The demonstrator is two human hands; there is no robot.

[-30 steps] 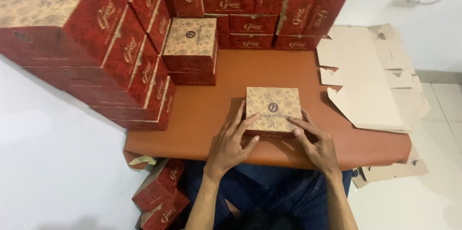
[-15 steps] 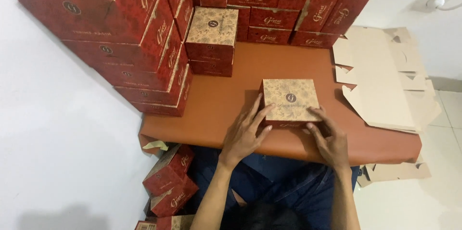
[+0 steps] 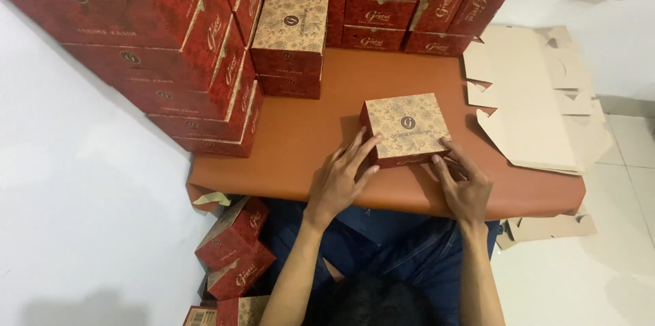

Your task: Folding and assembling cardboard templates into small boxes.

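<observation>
Lap and floor: blue-trousered legs below the table edge; a few finished red boxes lie tumbled on the floor at the person's left.
Left hand: resting on the table, fingers spread and pressed against the near left corner of the small box; not closed around it, only bracing.
Right hand: fingers extended, tips touching the near right lower edge of the small box, likewise open and pushing, nothing gripped.
Small box: square, patterned tan lid over red sides, sitting flat on the brown table, near its front edge, between the two hands.
Handling note: judged from this pose, both sides should be pressed evenly and the corners kept square, so the lid seats level (a one-sided push would likely skew it).
Right of the table: flat cardboard blanks, unfolded, overhanging the table edge.
Centre rear: two boxes stacked, well apart from the hands.
Far left and back: a tall wall of stacked red boxes against the white walls.
</observation>
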